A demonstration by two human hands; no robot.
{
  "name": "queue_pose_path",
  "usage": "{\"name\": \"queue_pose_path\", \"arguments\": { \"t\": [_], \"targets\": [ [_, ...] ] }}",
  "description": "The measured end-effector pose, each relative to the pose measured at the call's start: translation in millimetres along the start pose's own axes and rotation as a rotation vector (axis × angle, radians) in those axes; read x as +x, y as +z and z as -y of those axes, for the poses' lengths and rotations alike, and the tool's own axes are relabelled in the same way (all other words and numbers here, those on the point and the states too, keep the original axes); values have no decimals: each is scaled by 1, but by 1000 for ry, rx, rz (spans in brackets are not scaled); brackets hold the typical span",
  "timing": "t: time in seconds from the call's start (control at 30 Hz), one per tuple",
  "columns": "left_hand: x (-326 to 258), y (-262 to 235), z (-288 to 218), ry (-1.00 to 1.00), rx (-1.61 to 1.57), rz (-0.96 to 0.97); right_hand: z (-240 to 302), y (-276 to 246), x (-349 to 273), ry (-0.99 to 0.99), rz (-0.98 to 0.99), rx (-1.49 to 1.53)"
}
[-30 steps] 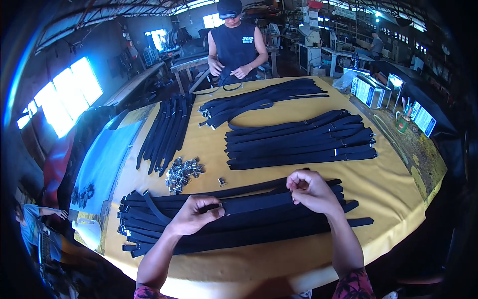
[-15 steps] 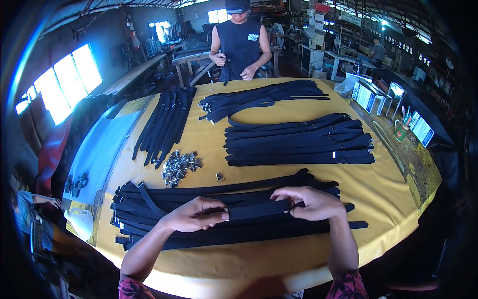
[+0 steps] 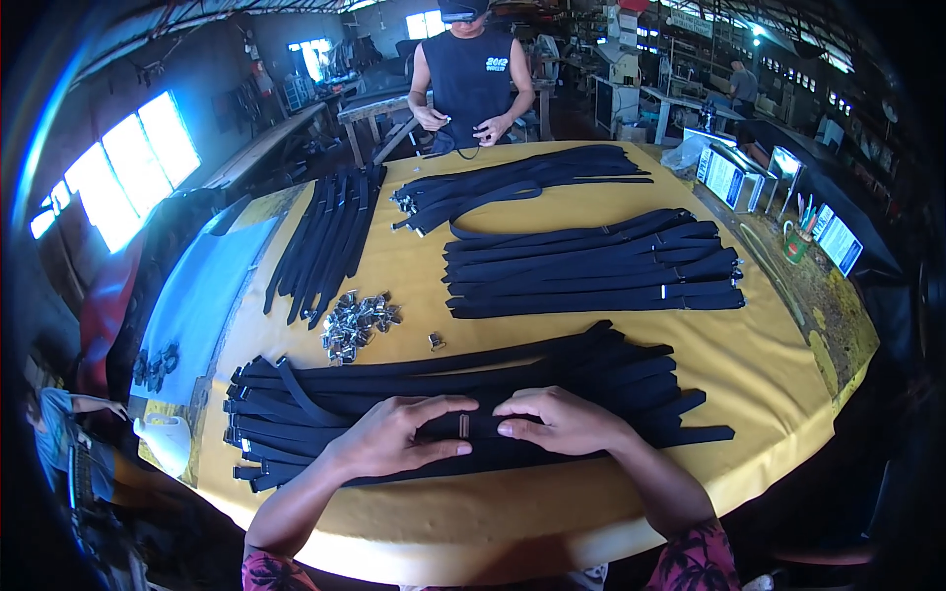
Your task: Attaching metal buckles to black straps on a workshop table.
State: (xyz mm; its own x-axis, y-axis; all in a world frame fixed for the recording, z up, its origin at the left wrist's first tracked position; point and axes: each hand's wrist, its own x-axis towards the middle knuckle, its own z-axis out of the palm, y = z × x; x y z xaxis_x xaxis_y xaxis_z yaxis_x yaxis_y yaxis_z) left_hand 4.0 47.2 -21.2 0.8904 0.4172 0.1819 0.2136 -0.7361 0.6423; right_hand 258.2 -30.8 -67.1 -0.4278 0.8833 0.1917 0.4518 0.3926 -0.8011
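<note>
Grip of both hands pinching strap, table edge near

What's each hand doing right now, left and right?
Left hand: fingers pinched on the black strap, beside its metal slider.
Right hand: fingers pinched on the same strap, on the slider's other side.

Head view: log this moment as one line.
left hand: pinching strap | right hand: pinching same strap | buckle: between fingertips | loose buckles: heaped beyond | table: yellow
</note>
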Motion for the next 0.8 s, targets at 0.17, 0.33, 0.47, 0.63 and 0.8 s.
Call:
{"name": "queue_pose_path", "arguments": {
  "t": [0.17, 0.33, 0.47, 0.63, 0.8],
  "targets": [
    [-6, 7, 3, 98, 93, -139, 5, -9, -1, 20, 18, 63],
    [-7, 7, 5, 64, 51, -135, 9, -15, -3, 70, 52, 129],
    [-8, 0, -1, -97, -76, -87, 15, -14, -2, 70, 37, 155],
    [-4, -8, 2, -297, -98, 136, 12, -7, -2, -76, -44, 57],
    [-2, -9, 7, -201, -188, 271, 8, -3, -1, -156, 17, 32]
  ]
}}
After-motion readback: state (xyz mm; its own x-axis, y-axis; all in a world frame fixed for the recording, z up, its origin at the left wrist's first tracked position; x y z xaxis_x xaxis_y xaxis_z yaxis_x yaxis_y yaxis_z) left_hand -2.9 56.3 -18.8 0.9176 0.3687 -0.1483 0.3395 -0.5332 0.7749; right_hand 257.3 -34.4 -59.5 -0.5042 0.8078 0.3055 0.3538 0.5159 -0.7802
